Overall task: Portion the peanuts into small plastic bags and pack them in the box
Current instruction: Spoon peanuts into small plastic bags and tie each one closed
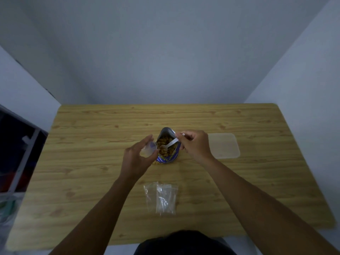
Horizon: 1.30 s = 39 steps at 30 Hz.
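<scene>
A blue peanut pouch (167, 157) stands open at the middle of the wooden table (92, 181), with brown peanuts (163, 144) showing inside. My right hand (196, 144) pinches the handle of a white plastic spoon (171, 143); the spoon's bowl dips into the peanuts. My left hand (137, 157) holds a small clear plastic bag (148, 149) beside the pouch's left edge, its mouth towards the pouch. Several empty clear bags (161, 197) lie flat on the table nearer to me.
A translucent plastic box (225, 146) lies flat to the right of the pouch, just behind my right hand. Grey walls close in the table at the back and right. Dark shelving (16, 153) stands off the table's left edge.
</scene>
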Each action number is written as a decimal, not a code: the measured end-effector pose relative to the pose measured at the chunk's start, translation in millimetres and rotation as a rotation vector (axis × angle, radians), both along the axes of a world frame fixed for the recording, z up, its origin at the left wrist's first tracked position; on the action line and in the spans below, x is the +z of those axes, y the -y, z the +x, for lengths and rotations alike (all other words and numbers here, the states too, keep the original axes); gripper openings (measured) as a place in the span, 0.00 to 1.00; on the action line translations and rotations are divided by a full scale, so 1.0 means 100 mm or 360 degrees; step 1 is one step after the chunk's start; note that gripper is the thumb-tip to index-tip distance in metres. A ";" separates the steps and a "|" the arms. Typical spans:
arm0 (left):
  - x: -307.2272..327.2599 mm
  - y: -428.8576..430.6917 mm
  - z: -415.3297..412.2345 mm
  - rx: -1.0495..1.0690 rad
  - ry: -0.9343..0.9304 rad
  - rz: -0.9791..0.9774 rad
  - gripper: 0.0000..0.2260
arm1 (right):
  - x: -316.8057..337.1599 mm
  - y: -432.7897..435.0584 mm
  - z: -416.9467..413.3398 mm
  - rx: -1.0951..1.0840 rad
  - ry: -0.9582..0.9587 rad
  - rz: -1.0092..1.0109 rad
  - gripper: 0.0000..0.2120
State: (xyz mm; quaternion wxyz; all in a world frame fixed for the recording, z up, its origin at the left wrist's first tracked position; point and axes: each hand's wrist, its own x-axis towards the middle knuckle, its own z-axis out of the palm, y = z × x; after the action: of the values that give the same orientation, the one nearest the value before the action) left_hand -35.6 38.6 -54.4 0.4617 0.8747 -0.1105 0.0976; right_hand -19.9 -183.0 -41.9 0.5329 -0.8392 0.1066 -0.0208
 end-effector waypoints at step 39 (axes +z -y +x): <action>0.32 0.35 0.19 -0.0072 -0.0256 0.0064 0.31 | 0.54 0.64 0.22 -0.0451 -0.0172 0.0728 0.05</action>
State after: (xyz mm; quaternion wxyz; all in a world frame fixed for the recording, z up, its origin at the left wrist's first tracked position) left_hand -16.3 3.3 -22.6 0.4534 0.8861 -0.0947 0.0142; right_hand 2.0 -246.5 12.1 0.6938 -0.6737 0.2532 -0.0258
